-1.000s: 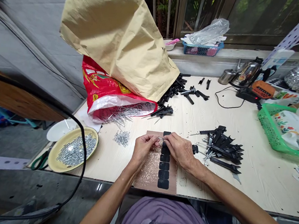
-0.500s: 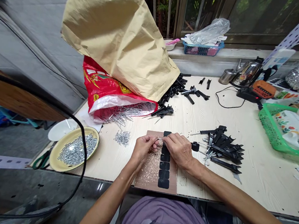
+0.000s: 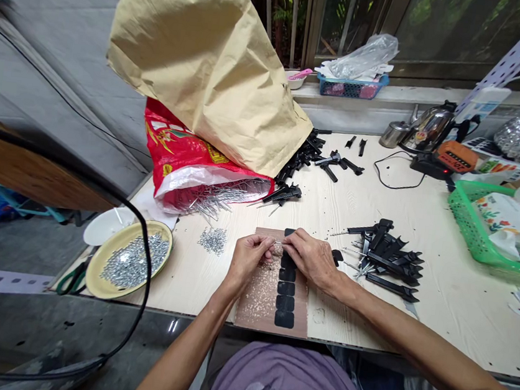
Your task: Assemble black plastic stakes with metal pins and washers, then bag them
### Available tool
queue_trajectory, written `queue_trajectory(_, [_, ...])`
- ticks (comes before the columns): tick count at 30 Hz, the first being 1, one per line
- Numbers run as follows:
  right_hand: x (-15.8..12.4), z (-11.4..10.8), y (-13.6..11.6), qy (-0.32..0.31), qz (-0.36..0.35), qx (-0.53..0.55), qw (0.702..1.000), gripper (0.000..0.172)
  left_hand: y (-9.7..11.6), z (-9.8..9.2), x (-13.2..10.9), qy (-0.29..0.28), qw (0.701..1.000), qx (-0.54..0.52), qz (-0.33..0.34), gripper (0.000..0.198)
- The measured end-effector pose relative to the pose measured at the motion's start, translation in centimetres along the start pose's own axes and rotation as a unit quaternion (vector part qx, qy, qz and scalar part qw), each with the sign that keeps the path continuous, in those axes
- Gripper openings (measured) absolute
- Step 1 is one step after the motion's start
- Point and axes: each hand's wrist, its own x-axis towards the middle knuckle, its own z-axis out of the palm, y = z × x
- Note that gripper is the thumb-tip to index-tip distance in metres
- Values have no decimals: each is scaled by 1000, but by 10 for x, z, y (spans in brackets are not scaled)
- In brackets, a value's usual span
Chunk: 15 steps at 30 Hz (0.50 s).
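Observation:
My left hand [image 3: 253,257] is closed in a pinch over the brown board [image 3: 259,307], its fingertips on what looks like a thin metal rod. Close beside it, my right hand [image 3: 312,257] is closed, fingertips meeting the left ones. A black plastic piece [image 3: 337,257] pokes out past the right hand; its grip is mostly hidden under the palm. Below the hands a row of black square pads [image 3: 286,303] runs down the board, with pale specks scattered to their left. Right of the hands lies a pile of black plastic parts with metal rods [image 3: 388,260].
A yellow bowl [image 3: 166,256] of small metal pieces stands left, near scissors [image 3: 73,277] and a small heap of metal bits [image 3: 212,239]. Behind are a red bag [image 3: 166,147] of rods and a beige sack [image 3: 200,63]. A green basket [image 3: 461,224] sits right; a black cable hangs front left.
Both hands stay fingertip to fingertip over the board. The right hand has tilted slightly, and less of the black piece shows beside it. The rod between the fingers is less visible.

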Motion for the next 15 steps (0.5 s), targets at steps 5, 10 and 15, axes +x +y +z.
queue_trajectory(5, [-1, 2, -1, 2, -4, -10, 1000, 24, -2, -2, 1, 0, 1000, -3, 0, 30])
queue_trajectory(10, [-1, 1, 1, 1, -14, 14, 1000, 23, -2, -4, 1, -5, 1000, 0, -10, 31])
queue_trajectory(15, [0, 2, 6, -40, 6, 103, 994, 24, 1, -4, -2, -17, 999, 0, -27, 32])
